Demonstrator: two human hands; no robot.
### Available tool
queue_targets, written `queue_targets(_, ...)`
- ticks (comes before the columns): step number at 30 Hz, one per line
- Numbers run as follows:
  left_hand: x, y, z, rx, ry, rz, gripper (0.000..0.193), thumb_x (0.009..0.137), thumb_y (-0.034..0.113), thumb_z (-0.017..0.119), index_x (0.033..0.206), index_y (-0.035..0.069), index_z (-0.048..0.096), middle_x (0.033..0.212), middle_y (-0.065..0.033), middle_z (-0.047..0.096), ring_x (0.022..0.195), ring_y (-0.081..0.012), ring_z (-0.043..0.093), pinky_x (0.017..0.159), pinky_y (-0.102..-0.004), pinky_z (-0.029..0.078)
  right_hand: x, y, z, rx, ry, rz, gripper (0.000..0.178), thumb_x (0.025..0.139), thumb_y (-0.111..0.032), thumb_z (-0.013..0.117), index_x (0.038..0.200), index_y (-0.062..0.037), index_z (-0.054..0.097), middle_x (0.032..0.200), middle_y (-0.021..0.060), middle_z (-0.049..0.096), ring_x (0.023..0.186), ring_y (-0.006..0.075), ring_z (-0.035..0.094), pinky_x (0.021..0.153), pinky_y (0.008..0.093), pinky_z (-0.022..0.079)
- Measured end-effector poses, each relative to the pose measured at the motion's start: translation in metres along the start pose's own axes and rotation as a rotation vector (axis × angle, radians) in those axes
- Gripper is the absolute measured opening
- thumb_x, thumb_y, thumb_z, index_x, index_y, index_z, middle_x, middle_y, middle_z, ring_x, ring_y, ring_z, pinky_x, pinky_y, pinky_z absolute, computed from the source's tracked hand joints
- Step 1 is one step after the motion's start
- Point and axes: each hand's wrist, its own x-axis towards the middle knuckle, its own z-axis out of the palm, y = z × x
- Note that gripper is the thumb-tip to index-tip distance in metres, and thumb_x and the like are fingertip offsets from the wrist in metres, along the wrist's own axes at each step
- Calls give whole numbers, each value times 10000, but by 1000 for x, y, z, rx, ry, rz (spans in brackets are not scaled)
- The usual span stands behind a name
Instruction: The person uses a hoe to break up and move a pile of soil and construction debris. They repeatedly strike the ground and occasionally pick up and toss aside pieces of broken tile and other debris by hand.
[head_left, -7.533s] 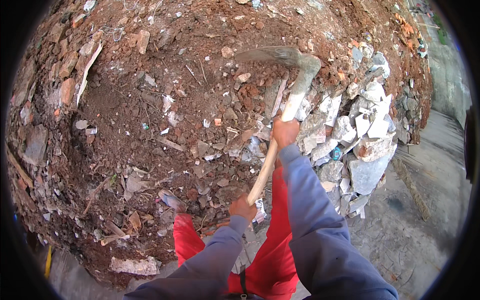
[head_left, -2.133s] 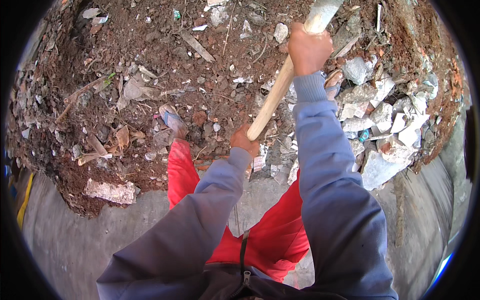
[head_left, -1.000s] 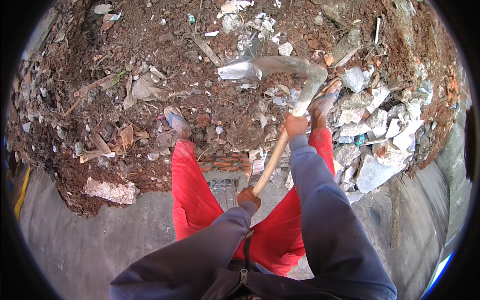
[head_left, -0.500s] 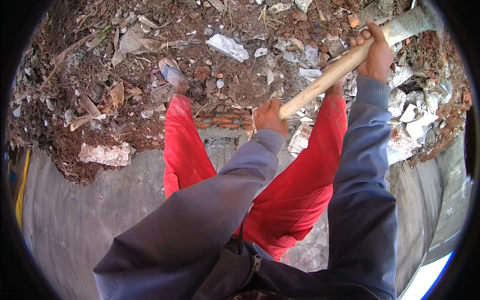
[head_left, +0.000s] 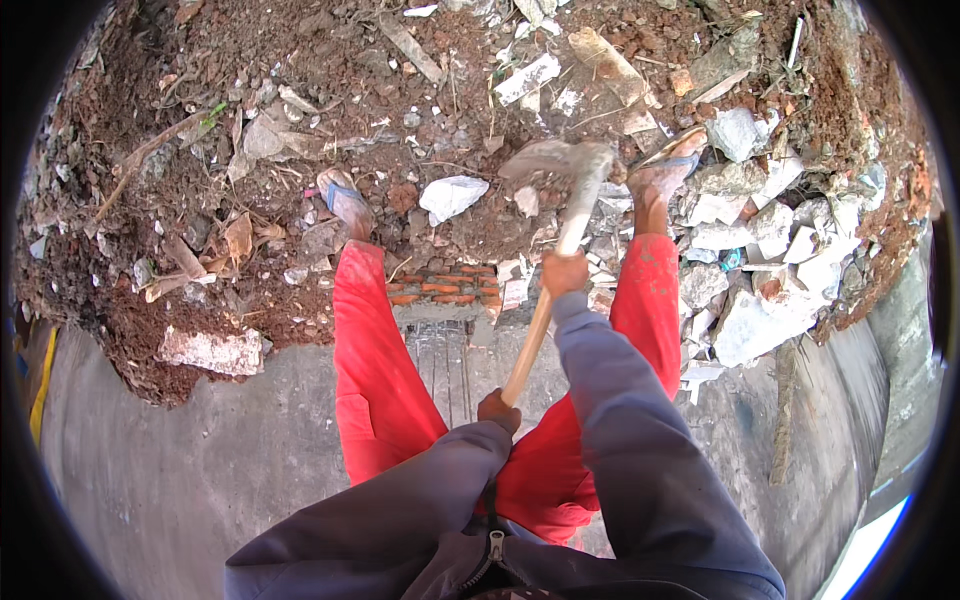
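Both hands grip the pale wooden handle of a hoe (head_left: 530,346). My left hand (head_left: 499,411) is wrapped round its lower end, between my thighs. Higher up the handle, my right hand (head_left: 566,272) is closed around it. The metal hoe head (head_left: 590,160) is at the far end, over the rubble between my feet; its blade points left and is smeared by motion, so I cannot tell whether it touches the ground. Below it lie reddish-brown soil (head_left: 510,215) and broken pieces. A white chunk (head_left: 453,198) lies to the left of the hoe head.
My sandalled feet (head_left: 346,205) stand apart on the soil. A heap of broken concrete (head_left: 765,320) lies at the right. A small band of red bricks (head_left: 440,288) shows at the edge of a grey concrete surface (head_left: 270,450). A rough slab piece (head_left: 212,350) lies at left.
The hoe has swung down from the upper right to between my feet. My right hand has moved down and left; my left hand has come nearer my body. Some rubble lies differently.
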Motion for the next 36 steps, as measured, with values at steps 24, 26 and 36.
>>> queue_targets(24, 44, 71, -69, 154, 39, 225, 282, 721, 91, 626, 1002, 71, 643, 946, -208, 693, 920, -403, 664, 836, -461, 529, 48, -81, -22, 74, 79, 89, 345, 777, -255, 691, 866, 78, 679, 719, 203, 694, 675, 324, 712, 654, 398, 577)
queue_targets(26, 35, 27, -58, 210, -27, 90, 282, 703, 112, 667, 980, 63, 647, 941, -183, 693, 929, -375, 668, 845, -442, 530, 26, -52, 0, 167, 67, 96, 365, 758, -211, 719, 944, 95, 648, 702, 191, 690, 640, 338, 703, 637, 401, 578)
queue_targets(36, 73, 58, -85, 131, 378, 354, 281, 612, 79, 736, 873, 112, 638, 913, -101, 635, 954, -338, 588, 880, -449, 402, -51, -148, -72, 844, -47, -98, 140, 745, 21, 661, 795, 39, 531, 587, 84, 544, 416, 183, 537, 376, 326, 479)
